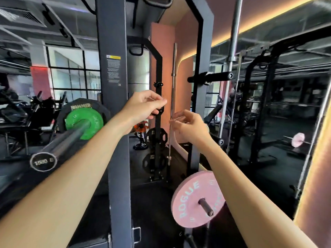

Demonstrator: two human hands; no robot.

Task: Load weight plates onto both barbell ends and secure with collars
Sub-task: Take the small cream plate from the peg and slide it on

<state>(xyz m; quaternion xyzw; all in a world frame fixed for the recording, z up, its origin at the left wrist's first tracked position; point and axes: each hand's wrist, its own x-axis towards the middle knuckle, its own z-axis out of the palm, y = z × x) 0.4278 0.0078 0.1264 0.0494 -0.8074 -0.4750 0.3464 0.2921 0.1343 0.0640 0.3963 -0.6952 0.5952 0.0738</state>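
Observation:
The barbell sleeve (68,140) points at me from the left, its end cap (43,161) nearest. A green plate (93,122) sits on it in front of a larger black Hammer plate (80,105); I see no collar on the sleeve. My left hand (143,106) is raised right of the plates, fingertips pinched together with nothing visible in them. My right hand (189,126) hovers beside it, fingers loosely curled and apart, apparently empty. A pink Rogue plate (189,199) hangs on a storage peg (206,206) below my right forearm.
The grey rack upright (114,86) stands between the barbell and my hands. Behind the hands are a storage post with black plates (155,136) and an upright spare bar (173,77). Another upright bar (232,51) and a mirror wall lie to the right.

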